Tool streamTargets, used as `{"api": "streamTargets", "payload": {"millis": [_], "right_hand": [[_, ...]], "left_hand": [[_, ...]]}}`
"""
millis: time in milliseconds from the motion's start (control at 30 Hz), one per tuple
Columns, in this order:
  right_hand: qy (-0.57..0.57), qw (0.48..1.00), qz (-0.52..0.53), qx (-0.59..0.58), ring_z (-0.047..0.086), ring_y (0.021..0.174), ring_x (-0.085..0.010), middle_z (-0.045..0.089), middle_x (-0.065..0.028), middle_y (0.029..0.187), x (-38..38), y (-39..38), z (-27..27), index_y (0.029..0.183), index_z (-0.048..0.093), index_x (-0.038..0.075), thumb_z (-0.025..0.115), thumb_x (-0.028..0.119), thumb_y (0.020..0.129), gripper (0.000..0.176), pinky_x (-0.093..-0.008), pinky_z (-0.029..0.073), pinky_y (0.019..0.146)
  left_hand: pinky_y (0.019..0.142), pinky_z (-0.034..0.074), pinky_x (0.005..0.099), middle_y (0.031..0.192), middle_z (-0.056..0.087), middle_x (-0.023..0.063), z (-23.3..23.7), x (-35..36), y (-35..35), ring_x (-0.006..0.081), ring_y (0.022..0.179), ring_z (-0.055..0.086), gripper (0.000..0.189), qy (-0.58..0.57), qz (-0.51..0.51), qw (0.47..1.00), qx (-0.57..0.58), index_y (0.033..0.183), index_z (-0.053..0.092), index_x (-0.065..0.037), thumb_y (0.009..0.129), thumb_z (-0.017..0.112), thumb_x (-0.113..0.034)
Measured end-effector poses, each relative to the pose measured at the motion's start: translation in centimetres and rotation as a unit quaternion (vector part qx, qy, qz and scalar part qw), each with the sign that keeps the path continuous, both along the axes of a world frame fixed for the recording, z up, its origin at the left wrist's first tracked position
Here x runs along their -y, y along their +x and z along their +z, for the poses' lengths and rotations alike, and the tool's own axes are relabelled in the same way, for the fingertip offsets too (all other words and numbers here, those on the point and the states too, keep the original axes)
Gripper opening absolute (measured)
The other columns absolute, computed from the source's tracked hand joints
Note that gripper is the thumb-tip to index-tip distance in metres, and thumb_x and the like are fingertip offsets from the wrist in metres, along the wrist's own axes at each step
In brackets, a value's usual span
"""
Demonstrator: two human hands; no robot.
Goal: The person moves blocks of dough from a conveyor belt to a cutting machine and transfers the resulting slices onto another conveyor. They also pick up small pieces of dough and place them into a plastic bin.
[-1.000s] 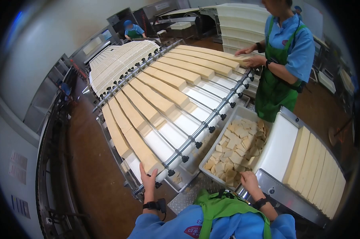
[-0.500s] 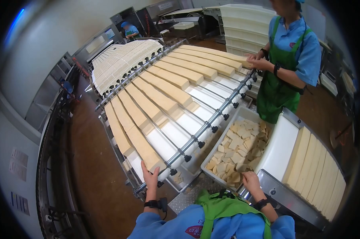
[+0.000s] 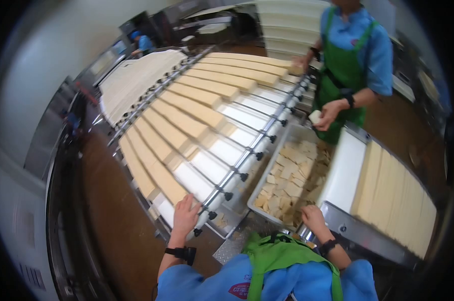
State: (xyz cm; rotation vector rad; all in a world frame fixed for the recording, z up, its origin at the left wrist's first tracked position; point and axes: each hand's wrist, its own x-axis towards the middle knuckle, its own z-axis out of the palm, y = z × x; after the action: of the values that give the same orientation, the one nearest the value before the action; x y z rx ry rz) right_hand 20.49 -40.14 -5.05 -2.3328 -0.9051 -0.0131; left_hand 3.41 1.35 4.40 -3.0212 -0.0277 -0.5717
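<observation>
Long pale slabs [image 3: 197, 119] lie in rows between metal rods on a white conveyor. My left hand [image 3: 185, 213] rests with fingers apart against the near end of one slab [image 3: 166, 184], beside the crossbar. Low on the right, my right hand [image 3: 313, 219] is over the near edge of a bin [image 3: 253, 196] of flat pale pieces [image 3: 289, 175]; its fingers are curled, and what they hold, if anything, cannot be made out.
Across the conveyor stands a co-worker [image 3: 345, 75] in a green apron, a small pale piece in one hand. More slabs [image 3: 392, 195] fill a second conveyor on the right. A metal crossbar with black knobs [image 3: 244, 177] spans the near end.
My left hand has moved onto the slab's end. My right hand has risen slightly and no longer shows a flat piece. The co-worker's hands have separated, and the view has shifted.
</observation>
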Motion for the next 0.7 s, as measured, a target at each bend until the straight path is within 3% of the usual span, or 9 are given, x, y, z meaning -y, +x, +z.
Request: {"api": "streamTargets", "payload": {"millis": [133,267,533,700], "right_hand": [[0.038,0.999,-0.007,0.017,0.054,0.076,-0.0313,0.056,-0.0140,0.075,-0.1,0.1,-0.1,0.079,0.057,0.002,0.054,0.007,0.068,0.012,-0.0400,0.043,0.071],[0.002,1.000,-0.014,0.007,0.053,0.074,-0.0303,0.054,-0.0123,0.071,0.2,0.2,-1.4,0.073,0.054,0.003,0.054,0.011,0.069,0.009,-0.0398,0.042,0.071],[0.015,1.000,-0.018,0.018,0.055,0.073,-0.0300,0.057,-0.0121,0.071,0.1,-0.1,-1.9,0.070,0.054,0.004,0.053,0.015,0.069,0.011,-0.0399,0.042,0.071],[0.022,0.999,-0.022,0.021,0.055,0.072,-0.0307,0.057,-0.0128,0.070,0.2,0.0,-1.7,0.068,0.054,0.003,0.053,0.014,0.069,0.011,-0.0407,0.042,0.070]], "left_hand": [[0.085,0.038,0.0442,0.114,0.049,0.0194,-0.3,0.0,0.7,0.0357,0.105,0.047,0.023,-0.002,-0.022,0.999,0.033,0.088,0.062,-0.008,0.069,0.065,-0.019],[0.087,0.037,0.0477,0.119,0.046,0.0220,-2.0,-1.2,0.4,0.0389,0.106,0.045,0.023,0.038,-0.026,0.999,0.027,0.094,0.061,-0.007,0.077,0.060,-0.023],[0.095,0.031,0.0470,0.120,0.047,0.0189,-2.9,-2.3,-0.6,0.0328,0.111,0.045,0.056,0.145,0.048,0.985,0.080,0.116,0.046,-0.001,0.082,0.052,-0.045],[0.096,0.030,0.0464,0.115,0.051,0.0167,-3.3,-3.2,-0.2,0.0316,0.108,0.046,0.057,0.115,0.052,0.990,0.056,0.119,0.045,-0.001,0.080,0.057,-0.041]]}}
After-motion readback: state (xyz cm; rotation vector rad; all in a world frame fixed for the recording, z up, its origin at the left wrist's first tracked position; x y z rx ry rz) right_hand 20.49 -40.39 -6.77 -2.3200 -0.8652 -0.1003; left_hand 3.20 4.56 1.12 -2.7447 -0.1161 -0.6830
